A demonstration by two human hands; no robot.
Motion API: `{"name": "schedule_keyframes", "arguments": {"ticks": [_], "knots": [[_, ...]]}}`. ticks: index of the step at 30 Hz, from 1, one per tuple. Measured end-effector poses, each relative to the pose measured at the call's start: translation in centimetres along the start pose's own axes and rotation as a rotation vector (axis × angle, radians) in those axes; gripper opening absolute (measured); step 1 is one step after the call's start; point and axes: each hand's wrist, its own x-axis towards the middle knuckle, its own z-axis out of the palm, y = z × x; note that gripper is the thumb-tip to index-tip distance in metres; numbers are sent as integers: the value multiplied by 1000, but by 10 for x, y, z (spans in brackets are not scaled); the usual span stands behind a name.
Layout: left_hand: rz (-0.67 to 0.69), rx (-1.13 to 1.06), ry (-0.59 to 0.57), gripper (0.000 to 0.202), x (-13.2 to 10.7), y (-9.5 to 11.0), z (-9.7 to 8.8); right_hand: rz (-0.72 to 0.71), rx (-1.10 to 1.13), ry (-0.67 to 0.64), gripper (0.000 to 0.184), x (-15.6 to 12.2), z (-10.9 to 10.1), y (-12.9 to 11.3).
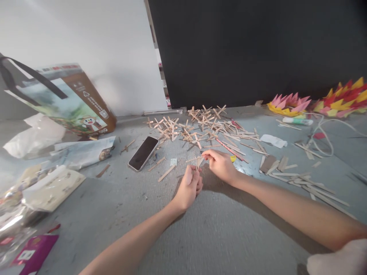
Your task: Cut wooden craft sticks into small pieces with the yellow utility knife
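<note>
My left hand (pixel 189 187) is closed around the lower end of a small wooden stick (pixel 198 163) held upright above the grey floor. My right hand (pixel 219 164) pinches a second stick (pixel 194 158) lying crosswise on the first, so the two form a cross. A pink pencil-like rod (pixel 229 149) with a yellow tip runs behind my right hand; whether that hand holds it I cannot tell. Beyond my hands lies a heap of several finished stick crosses (pixel 186 128).
A black phone (pixel 143 153) lies left of my hands. Loose sticks (pixel 286 172) scatter to the right, near a white cable (pixel 321 141) and a glue tube (pixel 296 121). Paper flowers (pixel 318 103) sit far right. A printed bag (pixel 65 103) and packets (pixel 51 187) crowd the left.
</note>
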Motion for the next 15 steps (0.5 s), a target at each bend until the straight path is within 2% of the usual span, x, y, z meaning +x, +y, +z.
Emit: {"name": "schedule_keyframes", "arguments": {"ticks": [3, 6, 9, 15], "knots": [[8, 42, 17, 41, -7, -2, 4, -75, 30, -25, 26, -4, 0, -2], [43, 197, 92, 36, -16, -7, 8, -143, 77, -80, 18, -9, 0, -6], [63, 294, 112, 31, -20, -11, 10, -176, 111, -125, 17, -14, -2, -8], [-24, 140, 107, 35, -14, -7, 10, -161, 118, -121, 20, -15, -1, -6]]}}
